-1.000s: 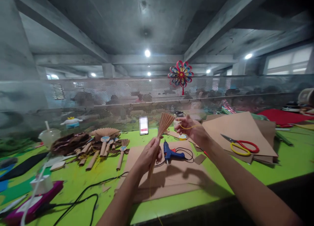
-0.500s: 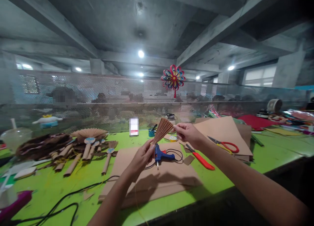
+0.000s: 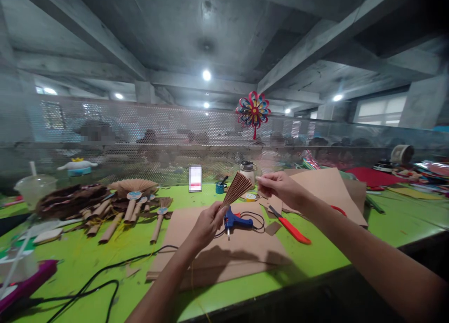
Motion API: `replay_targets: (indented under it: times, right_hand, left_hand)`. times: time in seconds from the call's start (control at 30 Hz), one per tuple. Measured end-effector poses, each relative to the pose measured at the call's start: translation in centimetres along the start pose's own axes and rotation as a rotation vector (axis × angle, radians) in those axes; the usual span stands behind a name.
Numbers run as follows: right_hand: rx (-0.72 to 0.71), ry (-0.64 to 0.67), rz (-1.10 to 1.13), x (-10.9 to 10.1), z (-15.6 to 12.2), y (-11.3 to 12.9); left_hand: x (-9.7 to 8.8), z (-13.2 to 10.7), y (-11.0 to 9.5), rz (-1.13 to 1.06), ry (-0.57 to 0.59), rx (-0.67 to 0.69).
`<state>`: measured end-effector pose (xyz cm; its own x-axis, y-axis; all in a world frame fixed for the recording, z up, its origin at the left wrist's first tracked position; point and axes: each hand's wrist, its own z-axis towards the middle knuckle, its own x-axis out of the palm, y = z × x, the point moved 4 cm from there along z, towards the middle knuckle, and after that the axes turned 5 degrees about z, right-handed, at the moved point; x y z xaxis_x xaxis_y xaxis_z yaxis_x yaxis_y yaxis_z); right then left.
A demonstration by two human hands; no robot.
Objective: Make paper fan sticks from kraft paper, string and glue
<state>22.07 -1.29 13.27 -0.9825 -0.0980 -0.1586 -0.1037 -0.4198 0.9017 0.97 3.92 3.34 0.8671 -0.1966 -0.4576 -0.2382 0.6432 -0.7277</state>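
My left hand [image 3: 207, 224] is closed on the narrow lower end of a pleated brown paper fan [image 3: 238, 188], held up above the bench and tilted to the right. My right hand [image 3: 277, 188] pinches at the fan's wide upper edge, fingers pressed together. A thin yellow string [image 3: 192, 276] hangs down below my left hand. Under the hands lies a sheet of brown cardboard [image 3: 224, 253] with a blue glue gun [image 3: 235, 220] on it.
On the green table [image 3: 105, 253] a pile of finished paper fans [image 3: 129, 206] lies at the left, with a black cable [image 3: 105, 276] in front. A red-handled cutter [image 3: 293, 229], more cardboard sheets [image 3: 333, 192], a phone [image 3: 195, 178] and a mesh fence [image 3: 140, 140] stand behind.
The fan has tilted from upright toward the right. My right hand, which held yellow string apart from the fan, has come down onto the fan's upper edge. The view has shifted.
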Motion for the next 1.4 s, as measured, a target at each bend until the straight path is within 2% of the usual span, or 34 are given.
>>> replay_targets:
  times: [0.13, 0.23, 0.3, 0.57, 0.87, 1.1, 1.27, 1.4]
  right_hand:
    - [-0.069, -0.012, 0.261, -0.5, -0.1, 0.9]
    - [-0.052, 0.029, 0.348, -0.1, 0.1, 0.7]
    - [-0.04, 0.005, 0.389, 0.0, 0.3, 0.5]
    - [-0.054, -0.16, 0.388, -0.6, 1.4, 0.1]
    - [-0.096, -0.299, 0.326, -4.2, 1.9, 1.3]
    - [-0.087, -0.36, 0.35, -5.4, 1.6, 1.9]
    - [-0.065, -0.382, 0.384, -5.4, 2.2, 1.8]
    - [0.007, -0.302, 0.392, -4.4, 2.2, 1.3]
  left_hand:
    - [0.0, -0.3, -0.3, 0.028, -0.003, 0.029]
    - [0.1, -0.6, -0.8, 0.065, 0.007, 0.038]
    - [0.1, -0.7, -1.1, 0.105, 0.012, 0.043]
    - [0.3, -0.8, -1.7, 0.127, 0.017, 0.074]
    - [0.4, -0.6, -1.1, 0.173, 0.041, 0.084]
    - [0.6, -0.5, -0.7, 0.022, 0.055, 0.028]
    - [0.7, -0.5, -0.2, -0.102, 0.08, -0.08]
    - [-0.3, -0.4, 0.2, -0.221, 0.081, -0.143]
